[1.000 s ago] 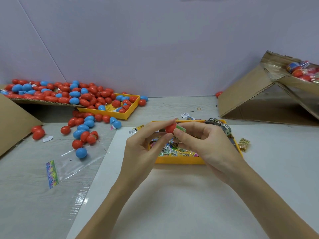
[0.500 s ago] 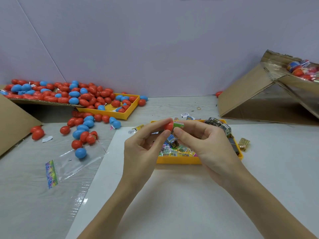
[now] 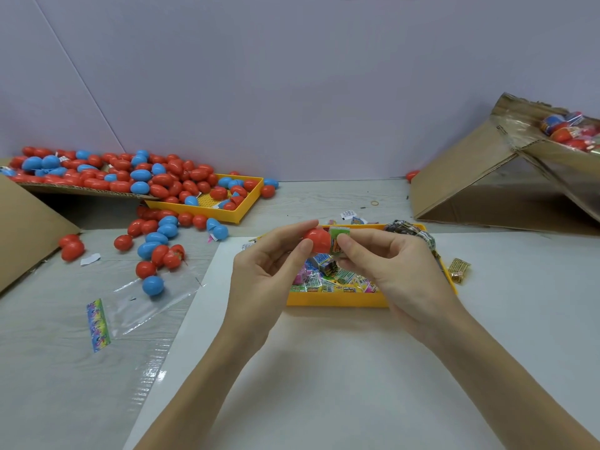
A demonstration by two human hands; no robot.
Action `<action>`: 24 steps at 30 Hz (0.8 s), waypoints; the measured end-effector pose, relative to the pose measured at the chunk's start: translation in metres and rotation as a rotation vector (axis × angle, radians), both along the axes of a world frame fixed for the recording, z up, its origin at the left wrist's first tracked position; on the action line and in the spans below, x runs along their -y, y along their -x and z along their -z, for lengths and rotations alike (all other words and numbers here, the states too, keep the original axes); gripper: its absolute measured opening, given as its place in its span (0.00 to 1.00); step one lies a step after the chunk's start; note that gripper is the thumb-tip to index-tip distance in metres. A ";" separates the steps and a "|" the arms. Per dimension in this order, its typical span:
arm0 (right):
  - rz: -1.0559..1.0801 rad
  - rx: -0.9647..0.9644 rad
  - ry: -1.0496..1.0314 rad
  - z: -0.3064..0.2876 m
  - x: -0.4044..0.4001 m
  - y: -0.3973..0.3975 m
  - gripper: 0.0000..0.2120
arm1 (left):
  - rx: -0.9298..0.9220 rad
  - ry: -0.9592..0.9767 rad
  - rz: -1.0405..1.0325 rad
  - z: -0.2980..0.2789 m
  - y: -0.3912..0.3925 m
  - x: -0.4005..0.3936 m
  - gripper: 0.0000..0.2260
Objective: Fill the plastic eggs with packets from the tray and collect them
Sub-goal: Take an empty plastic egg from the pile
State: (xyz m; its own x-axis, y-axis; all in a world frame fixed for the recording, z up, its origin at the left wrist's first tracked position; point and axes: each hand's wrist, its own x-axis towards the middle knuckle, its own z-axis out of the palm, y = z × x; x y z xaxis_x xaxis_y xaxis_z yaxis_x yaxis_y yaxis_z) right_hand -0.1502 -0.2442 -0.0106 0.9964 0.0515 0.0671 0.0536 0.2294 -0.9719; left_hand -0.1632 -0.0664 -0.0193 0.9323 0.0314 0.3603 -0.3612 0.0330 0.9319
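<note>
Centrally — red egg (image 3: 317,240) above tray rim (image 3: 337,301)

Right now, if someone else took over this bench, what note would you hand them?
Left hand pinches a red egg half. Right hand pinches a green packet against its open side; not seated as far as I can see.
Both are held above the packet tray.
Empty eggs are piled far left, some loose on the table.
Some filled eggs are already in the box at right.
Left: push the packet in, close the egg, put it with the others, repeat.
</note>
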 end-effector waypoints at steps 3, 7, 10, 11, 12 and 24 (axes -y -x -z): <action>-0.014 0.023 0.041 0.000 0.000 0.001 0.14 | 0.002 -0.035 0.029 0.000 0.001 0.000 0.13; -0.025 0.061 0.064 0.000 -0.002 0.002 0.09 | 0.010 -0.071 0.029 0.002 -0.001 -0.003 0.12; -0.004 0.070 0.055 0.001 -0.003 0.003 0.11 | 0.023 -0.077 0.012 0.003 -0.001 -0.002 0.12; 0.004 0.070 0.059 0.001 -0.003 0.003 0.12 | 0.029 -0.072 0.008 0.003 -0.002 -0.002 0.12; 0.007 0.071 0.067 0.001 -0.003 0.003 0.13 | 0.039 -0.068 0.005 0.003 -0.002 -0.002 0.12; 0.000 0.069 0.086 0.002 -0.007 0.005 0.21 | 0.079 -0.102 -0.010 0.006 -0.002 -0.001 0.14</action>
State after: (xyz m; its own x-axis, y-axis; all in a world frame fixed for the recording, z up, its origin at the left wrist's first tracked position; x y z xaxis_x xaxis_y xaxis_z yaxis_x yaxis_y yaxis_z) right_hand -0.1549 -0.2377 -0.0129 0.9896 0.0596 0.1309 0.1211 0.1457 -0.9819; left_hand -0.1607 -0.0653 -0.0253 0.9009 0.0003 0.4340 -0.4331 -0.0646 0.8990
